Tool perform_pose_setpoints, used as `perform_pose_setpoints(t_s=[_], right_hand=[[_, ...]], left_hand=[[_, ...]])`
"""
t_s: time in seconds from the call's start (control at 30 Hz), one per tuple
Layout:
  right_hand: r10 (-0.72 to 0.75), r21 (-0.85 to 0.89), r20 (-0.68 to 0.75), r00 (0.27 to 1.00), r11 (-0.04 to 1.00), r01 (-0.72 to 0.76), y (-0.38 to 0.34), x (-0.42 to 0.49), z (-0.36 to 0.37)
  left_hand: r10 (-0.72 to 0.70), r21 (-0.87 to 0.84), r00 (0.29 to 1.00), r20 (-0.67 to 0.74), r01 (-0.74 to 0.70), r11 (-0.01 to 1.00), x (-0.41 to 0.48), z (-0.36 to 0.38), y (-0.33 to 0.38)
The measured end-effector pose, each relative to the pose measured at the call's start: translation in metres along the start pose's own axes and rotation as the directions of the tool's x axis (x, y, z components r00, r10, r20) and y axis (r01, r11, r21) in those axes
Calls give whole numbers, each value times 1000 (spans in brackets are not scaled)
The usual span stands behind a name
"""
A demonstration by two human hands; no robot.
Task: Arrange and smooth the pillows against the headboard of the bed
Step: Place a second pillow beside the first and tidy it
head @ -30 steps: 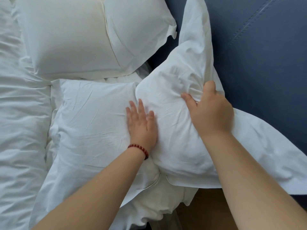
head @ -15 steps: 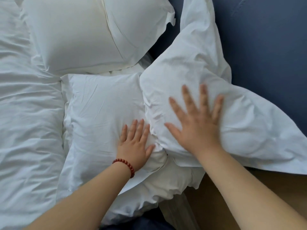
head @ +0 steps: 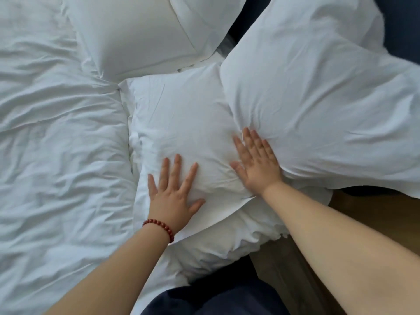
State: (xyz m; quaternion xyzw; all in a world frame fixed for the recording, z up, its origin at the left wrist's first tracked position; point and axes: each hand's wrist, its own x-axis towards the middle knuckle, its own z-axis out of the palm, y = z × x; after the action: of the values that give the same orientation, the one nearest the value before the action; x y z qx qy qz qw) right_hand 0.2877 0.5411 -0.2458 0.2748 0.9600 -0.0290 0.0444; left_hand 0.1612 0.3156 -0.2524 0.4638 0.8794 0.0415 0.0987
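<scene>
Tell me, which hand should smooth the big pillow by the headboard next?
Probably the right hand: it already lies against the big pillow. The left hand rests flat on the front pillow.

The bed [head: 56,178], covered by a rumpled white duvet [head: 63,137], carries 3 white pillows [head: 181,123].

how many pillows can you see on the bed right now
3: one top centre, one in the middle under the left hand, one at right touched by the right hand. More may be hidden.
</scene>
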Motion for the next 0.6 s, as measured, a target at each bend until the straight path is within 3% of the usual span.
perform_pose_setpoints(t_s=[0.13,0.2,0.23,0.3,0.37,0.5,0.6], right_hand=[[32,44,26,999,998,-33,-4,-1,18],[45,75,19,999,996,-47,-9,-8,17],[59,98,27,998,993,-61,-12,-15,17],[102,187,58,993,976,-111,-18,-35,18],[177,306,110,978,930,-202,-27,-62,21],[367,545,272,890,703,-457,-53,-99,28],[437,656,399,806,478,-584,-64,-113,26]], left_hand=[[27,-90,999,-21,-29,996,-5,5,1],[-132,-251,990,-46,117,961,-9,3,-5],[-271,-368,962,-22,244,897,-11,0,-11],[-511,-640,854,101,449,624,-12,-7,-25],[-601,-766,751,272,548,337,-12,-8,-39],[-531,-659,552,643,752,-15,0,-13,-56],[-422,-635,524,740,751,-180,2,-19,-59]])
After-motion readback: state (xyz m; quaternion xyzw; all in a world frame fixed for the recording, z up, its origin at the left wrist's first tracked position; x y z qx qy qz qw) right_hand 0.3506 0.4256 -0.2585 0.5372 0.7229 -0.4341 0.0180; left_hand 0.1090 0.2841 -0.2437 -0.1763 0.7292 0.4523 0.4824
